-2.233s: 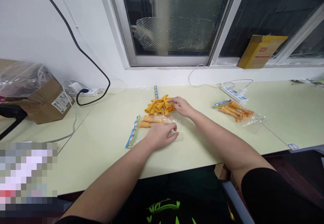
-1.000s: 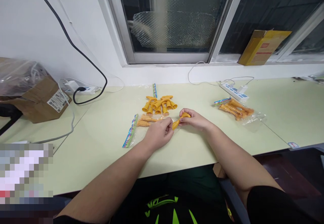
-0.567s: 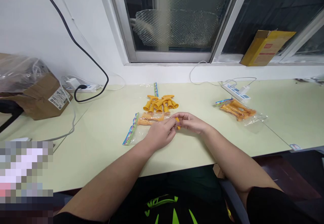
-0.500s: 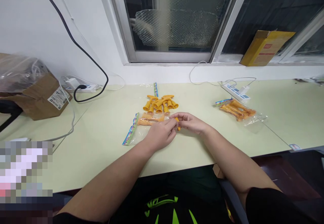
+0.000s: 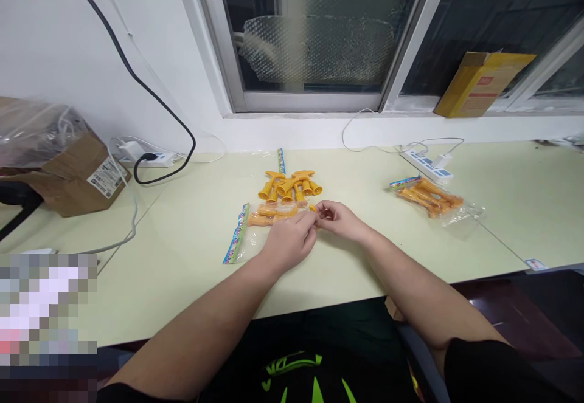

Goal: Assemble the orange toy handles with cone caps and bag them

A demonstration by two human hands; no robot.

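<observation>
The horn-shaped pieces [image 5: 286, 189] are golden yellow, the tabletop [image 5: 182, 281] around them pale yellow-green; in front of them, a clear bag [image 5: 253, 240] has a patterned blue-and-green header strip [image 5: 236, 234].

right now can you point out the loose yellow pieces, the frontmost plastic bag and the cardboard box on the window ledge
Loose yellow pieces [image 5: 286, 186]: head view, a piece mid-pile.
Frontmost plastic bag [image 5: 253, 242]: head view, clear film beside its printed strip.
Cardboard box [image 5: 479, 90]: head view, printed panel.
</observation>
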